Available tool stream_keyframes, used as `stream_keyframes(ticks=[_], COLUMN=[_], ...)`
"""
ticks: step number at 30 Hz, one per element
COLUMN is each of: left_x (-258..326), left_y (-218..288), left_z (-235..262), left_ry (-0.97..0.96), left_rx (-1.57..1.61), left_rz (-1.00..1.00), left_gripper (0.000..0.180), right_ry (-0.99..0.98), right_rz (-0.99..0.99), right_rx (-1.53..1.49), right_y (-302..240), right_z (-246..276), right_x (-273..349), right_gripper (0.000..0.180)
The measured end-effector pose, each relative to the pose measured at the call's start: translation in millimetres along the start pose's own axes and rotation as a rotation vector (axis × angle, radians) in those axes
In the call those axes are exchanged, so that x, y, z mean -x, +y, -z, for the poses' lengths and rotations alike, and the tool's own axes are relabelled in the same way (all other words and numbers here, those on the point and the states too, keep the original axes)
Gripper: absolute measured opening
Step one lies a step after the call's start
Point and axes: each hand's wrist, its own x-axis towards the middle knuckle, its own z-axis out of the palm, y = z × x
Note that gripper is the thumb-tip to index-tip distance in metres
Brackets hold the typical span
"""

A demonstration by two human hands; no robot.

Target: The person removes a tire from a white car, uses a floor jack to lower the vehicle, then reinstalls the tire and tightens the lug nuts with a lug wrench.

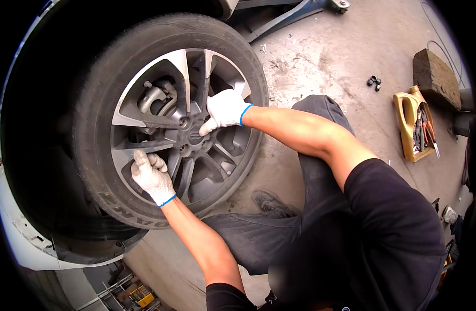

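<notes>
In front of me a car wheel [187, 111], a dark tyre on a grey and silver alloy rim, stands upright at the wheel arch. My left hand [153, 177], in a white work glove with a blue cuff, is at the lower left spokes, its fingers curled against the rim. Higher up, my right hand [225, 110], gloved alike, grips a spoke near the hub; its thumb lies by the round centre cap [195, 136], and its other fingers are partly hidden. Bolt holes surround the cap. Between the spokes shows a brake caliper [152, 97].
Several small black wheel nuts [374, 82] lie on the concrete floor. Right of them stand a cut-open yellow jug [405, 129] holding hand tools and a wooden block [436, 78]. A blue jack [295, 14] reaches in at the top. The pale car body [28, 241] curves along the left.
</notes>
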Motion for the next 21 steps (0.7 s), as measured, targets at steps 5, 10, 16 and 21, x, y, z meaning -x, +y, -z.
stream_keyframes(ticks=[5,10,16,21], left_x=[-7.3,-7.6,-13.3,-5.2], left_y=[6.5,-0.7,-7.6,-3.6], left_z=[-5.6,13.7,11.6,1.8], left_ry=[-0.011,-0.164,-0.075,-0.042], left_rx=[-0.058,-0.036,-0.141,-0.185], left_rz=[-0.036,-0.027,-0.099,-0.098], left_gripper=[0.049,0.043,0.047,0.043], right_ry=[0.112,0.11,0.099,0.264], right_rz=[0.03,0.036,0.032,0.108], right_rx=[-0.049,-0.013,-0.007,-0.044], right_y=[6.7,10.7,11.2,19.2], right_z=[-26.9,-37.6,-43.8,-53.5], right_x=[-5.0,-10.6,-24.2,-22.1], right_gripper=[0.092,0.092,0.094,0.091])
